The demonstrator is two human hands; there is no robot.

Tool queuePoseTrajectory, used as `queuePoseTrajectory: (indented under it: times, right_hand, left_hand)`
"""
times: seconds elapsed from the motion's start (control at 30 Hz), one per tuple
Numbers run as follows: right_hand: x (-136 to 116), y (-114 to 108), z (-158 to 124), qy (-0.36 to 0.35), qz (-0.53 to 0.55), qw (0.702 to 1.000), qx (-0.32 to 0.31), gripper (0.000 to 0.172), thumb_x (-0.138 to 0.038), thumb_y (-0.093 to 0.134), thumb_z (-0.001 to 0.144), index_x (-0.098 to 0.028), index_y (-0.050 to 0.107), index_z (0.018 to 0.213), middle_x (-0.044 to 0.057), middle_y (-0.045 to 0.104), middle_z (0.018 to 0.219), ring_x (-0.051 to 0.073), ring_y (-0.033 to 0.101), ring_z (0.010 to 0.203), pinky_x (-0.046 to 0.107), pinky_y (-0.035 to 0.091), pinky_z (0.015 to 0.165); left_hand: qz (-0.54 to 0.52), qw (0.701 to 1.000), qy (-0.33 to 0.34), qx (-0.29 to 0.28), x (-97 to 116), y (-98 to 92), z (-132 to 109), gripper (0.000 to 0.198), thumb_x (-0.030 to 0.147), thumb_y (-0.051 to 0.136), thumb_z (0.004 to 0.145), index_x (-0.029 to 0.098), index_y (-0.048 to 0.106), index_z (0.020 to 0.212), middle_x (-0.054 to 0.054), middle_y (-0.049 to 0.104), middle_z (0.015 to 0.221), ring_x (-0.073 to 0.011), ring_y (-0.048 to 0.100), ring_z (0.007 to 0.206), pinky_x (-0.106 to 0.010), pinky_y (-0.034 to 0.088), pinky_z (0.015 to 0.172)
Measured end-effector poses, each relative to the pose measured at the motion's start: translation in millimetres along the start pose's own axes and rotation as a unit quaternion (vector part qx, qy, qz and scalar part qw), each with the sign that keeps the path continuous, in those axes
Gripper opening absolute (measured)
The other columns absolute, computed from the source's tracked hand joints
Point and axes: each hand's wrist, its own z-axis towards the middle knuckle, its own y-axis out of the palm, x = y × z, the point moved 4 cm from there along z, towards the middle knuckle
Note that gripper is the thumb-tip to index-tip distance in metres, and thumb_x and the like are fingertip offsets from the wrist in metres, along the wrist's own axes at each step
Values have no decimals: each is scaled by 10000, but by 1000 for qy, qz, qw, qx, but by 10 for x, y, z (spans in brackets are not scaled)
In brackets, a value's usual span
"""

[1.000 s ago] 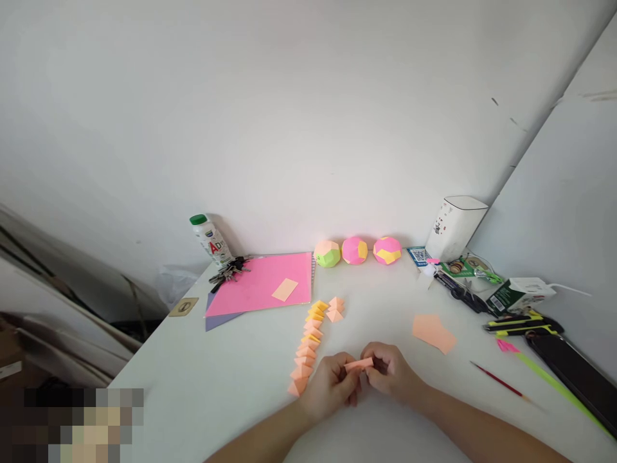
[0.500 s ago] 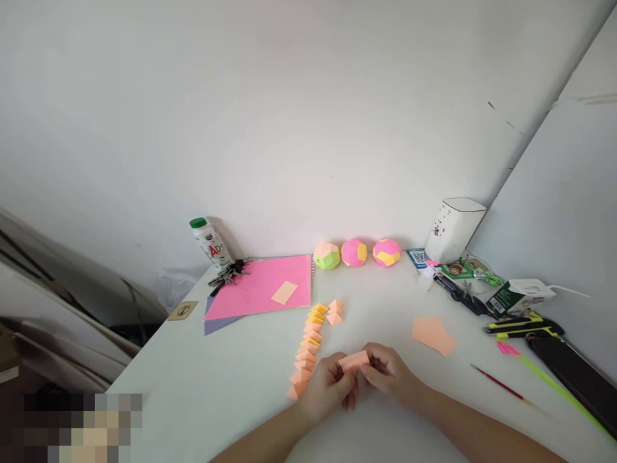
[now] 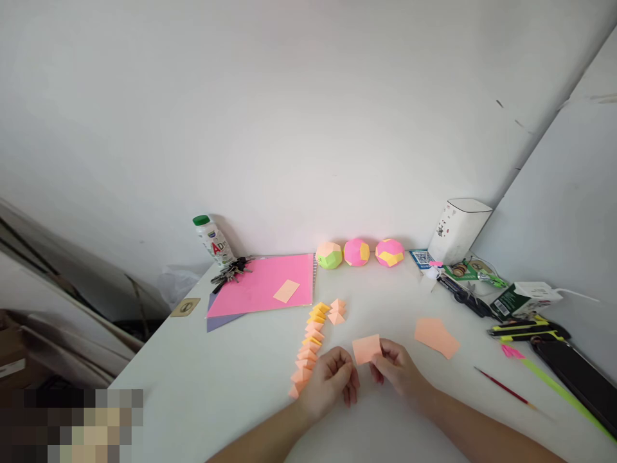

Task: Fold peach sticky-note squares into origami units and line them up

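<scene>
A peach paper slip [image 3: 367, 350], opened out to a near-square, is pinched at its right edge by my right hand [image 3: 399, 370]. Just left of it is my left hand [image 3: 331, 381], its fingers loosely curled and the thumb close to the index finger. Nothing shows in that hand, and it is apart from the slip. Beside its knuckles runs a row of folded paper units [image 3: 308, 350], peach and yellow, nested one against another. A shorter stack of peach folded units [image 3: 338, 311] stands right of the row's far end.
Peach paper sheets [image 3: 436, 337] lie to the right, near a thin red brush [image 3: 504, 384]. Cutters [image 3: 530, 329] and a black case [image 3: 578, 373] line the right side. Against the wall sit several paper balls [image 3: 357, 252]. Keys [image 3: 232, 273] rest on a pink pad [image 3: 270, 283] by a bottle [image 3: 213, 241].
The peach slip was a narrow folded strip between both hands; it is now unfolded. My left hand has let go of it, and my right hand has moved slightly right with it.
</scene>
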Motion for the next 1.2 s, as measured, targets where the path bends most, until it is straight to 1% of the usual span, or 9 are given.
queuePoseTrajectory:
  times: [0.1, 0.2, 0.37, 0.5, 0.63, 0.8, 0.97, 1.1, 1.2]
  right_hand:
    - [-1, -6, 11, 0, 3, 1000, 0, 173, -288, 528, 784, -178, 517, 652, -25, 497, 535, 119, 449, 507, 245, 381, 501]
    - [-9, 16, 10, -1, -8, 1000, -26, 163, -303, 546, 784, -175, 546, 684, -23, 514, 562, 114, 444, 507, 243, 381, 502]
    - [9, 30, -3, 1, -15, 999, -49, 170, -311, 542, 801, -167, 557, 713, -13, 542, 620, 113, 459, 531, 243, 382, 518]
    - [18, 15, -9, -1, -22, 999, -41, 184, -265, 509, 807, -170, 532, 651, -24, 507, 555, 118, 464, 524, 247, 388, 525]
    - [17, -3, -7, 0, -23, 999, -34, 215, -226, 497, 789, -177, 502, 579, -18, 518, 534, 125, 473, 517, 249, 393, 521]
    - [7, -2, -8, -19, -22, 998, -56, 320, -342, 448, 862, -176, 521, 599, -3, 528, 562, 141, 505, 536, 263, 403, 537]
    - [-11, -8, -3, 4, -26, 999, -30, 357, -436, 473, 859, -174, 539, 626, -7, 534, 526, 145, 500, 514, 266, 398, 527]
    - [-5, 0, 9, 26, -16, 999, -37, 311, -384, 506, 833, -166, 554, 617, -5, 546, 522, 143, 505, 518, 265, 403, 528]
    - [15, 6, 11, 28, -10, 998, -50, 235, -337, 536, 817, -160, 582, 670, -12, 535, 541, 137, 506, 534, 257, 401, 528]
  left_hand:
    - [-31, 999, 18, -7, 61, 3, -11, 276, 424, 567, 812, 185, 432, 776, 4, 619, 668, -104, 562, 453, -215, 412, 409]
    - [-10, 1000, 20, -19, 76, 18, -13, 326, 472, 596, 793, 176, 462, 823, -18, 635, 748, -107, 576, 484, -222, 428, 424]
    - [19, 1000, -2, 0, 49, 22, 5, 404, 544, 568, 786, 184, 417, 686, -5, 632, 644, -97, 551, 439, -213, 413, 412]
    - [-2, 1000, -4, -1, 77, 30, 3, 403, 545, 575, 783, 185, 414, 696, 11, 616, 623, -92, 537, 421, -213, 412, 406]
    - [-22, 1000, -5, 3, 105, 19, 0, 409, 564, 559, 786, 188, 413, 717, 16, 602, 621, -92, 528, 412, -216, 403, 397]
    - [-19, 1000, 12, -18, 58, 3, 9, 405, 556, 563, 791, 185, 414, 724, 18, 602, 629, -84, 530, 417, -208, 409, 403]
    - [-4, 1000, 21, -20, -22, -10, 18, 408, 547, 595, 768, 184, 417, 720, 23, 601, 614, -79, 525, 409, -203, 404, 400]
    - [-12, 1000, 19, -5, -40, -16, 26, 404, 549, 604, 758, 182, 432, 753, 35, 587, 603, -79, 522, 401, -203, 402, 394]
    - [-22, 1000, 22, 6, -20, -15, 25, 401, 543, 610, 756, 182, 440, 783, 40, 580, 618, -80, 528, 407, -202, 402, 389]
